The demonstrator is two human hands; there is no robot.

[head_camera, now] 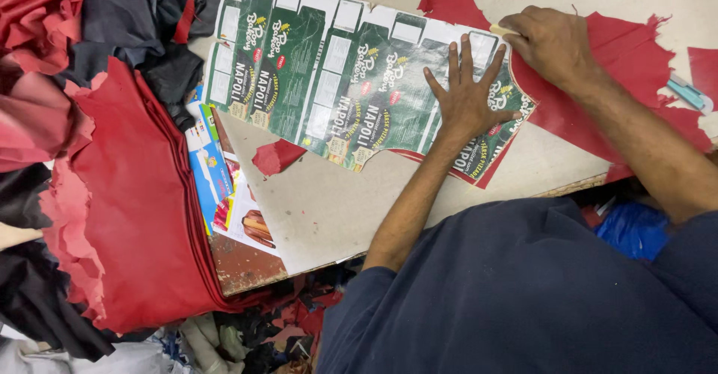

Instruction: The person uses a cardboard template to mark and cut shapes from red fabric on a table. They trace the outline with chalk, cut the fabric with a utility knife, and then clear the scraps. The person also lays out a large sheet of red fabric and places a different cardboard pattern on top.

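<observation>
My left hand [465, 96] lies flat with fingers spread on a flattened green printed cardboard sheet [321, 75], pressing it down on the table. Under the sheet's right end lies a piece of red leather [621, 67]. My right hand [552, 41] rests at the sheet's upper right edge, fingers curled around a small pale object whose kind I cannot tell. The red leather spreads out to the right beneath that hand.
A stack of red leather hides [142, 209] hangs over the table's left side, with dark hides [127, 22] behind. A red scrap [275, 155] lies on the pale tabletop [329, 209]. Blue printed card [211, 172] sits at left. A light blue cutter [688, 92] lies far right.
</observation>
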